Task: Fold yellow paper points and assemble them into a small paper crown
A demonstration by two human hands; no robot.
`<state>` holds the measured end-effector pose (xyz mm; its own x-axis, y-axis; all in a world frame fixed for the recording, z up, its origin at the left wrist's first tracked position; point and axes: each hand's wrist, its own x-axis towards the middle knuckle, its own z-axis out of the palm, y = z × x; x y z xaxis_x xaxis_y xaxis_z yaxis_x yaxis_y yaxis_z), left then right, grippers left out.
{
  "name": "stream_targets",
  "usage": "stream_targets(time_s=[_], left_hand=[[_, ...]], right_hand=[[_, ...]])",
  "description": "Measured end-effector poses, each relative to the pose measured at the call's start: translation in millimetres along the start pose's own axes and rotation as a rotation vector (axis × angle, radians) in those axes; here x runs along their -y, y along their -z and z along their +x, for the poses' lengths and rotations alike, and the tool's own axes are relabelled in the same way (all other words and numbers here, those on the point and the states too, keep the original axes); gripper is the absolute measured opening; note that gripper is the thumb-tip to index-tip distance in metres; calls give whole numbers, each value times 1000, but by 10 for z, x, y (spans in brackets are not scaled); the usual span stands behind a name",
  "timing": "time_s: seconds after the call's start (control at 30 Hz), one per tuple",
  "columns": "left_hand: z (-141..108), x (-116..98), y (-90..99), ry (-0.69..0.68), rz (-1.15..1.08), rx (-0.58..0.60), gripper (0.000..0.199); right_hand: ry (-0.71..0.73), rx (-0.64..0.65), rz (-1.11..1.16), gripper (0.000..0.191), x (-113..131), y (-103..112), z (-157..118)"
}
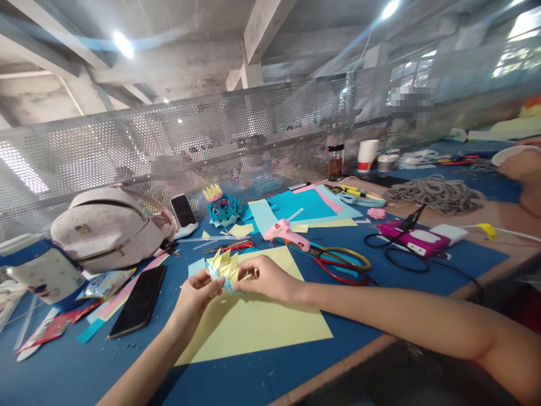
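Note:
A folded paper piece (pixel 227 264) with yellow points and a light blue base is held between both hands, above a yellow paper sheet (pixel 257 327). My left hand (pixel 203 288) pinches its left side, thumb in front. On its right side, the fingers of my right hand (pixel 266 277) are closed on it. Just behind lie small red-handled scissors (pixel 236 246) and a pink glue gun (pixel 288 234). A finished-looking blue paper flower (pixel 224 211) stands farther back, beside a smaller yellow and pink one (pixel 212 193).
On the left are a backpack (pixel 112 228), a phone (pixel 139 301) and a patterned container (pixel 44 270). Large scissors (pixel 344 265), a magenta power strip (pixel 416 239) and grey cord (pixel 435 193) lie right. Another person's hand (pixel 526 169) shows at far right.

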<state>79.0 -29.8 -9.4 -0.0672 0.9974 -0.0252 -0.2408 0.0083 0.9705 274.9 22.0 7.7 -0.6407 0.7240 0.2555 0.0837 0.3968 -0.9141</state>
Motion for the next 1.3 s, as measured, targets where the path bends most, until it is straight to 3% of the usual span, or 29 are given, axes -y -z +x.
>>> stream_targets(time_s=[0.13, 0.23, 0.43, 0.6, 1.03, 1.2, 1.3], left_hand=[[-28, -29, -24, -52, 47, 10, 26], [-48, -62, -44, -128, 120, 14, 25], [-161, -63, -165, -478, 689, -25, 31], [-214, -38, -196, -697, 899, -65, 11], [-272, -201, -45, -1271, 1401, -230, 26], [-299, -235, -42, -1378, 1528, -226, 30], [-295, -232, -38, -1360, 1543, -215, 29]], right_hand=[[-16, -23, 101, 32, -7, 1, 22], [-115, -51, 258, 37, -30, 19, 44], [-329, -1, 737, 42, -121, 8, 72], [-428, -13, 1004, 40, -150, -46, 83], [-364, 106, 1115, 19, -55, -42, 36], [-289, 143, 1085, 11, -97, -58, 61], [-242, 146, 1005, 12, -99, -54, 51]])
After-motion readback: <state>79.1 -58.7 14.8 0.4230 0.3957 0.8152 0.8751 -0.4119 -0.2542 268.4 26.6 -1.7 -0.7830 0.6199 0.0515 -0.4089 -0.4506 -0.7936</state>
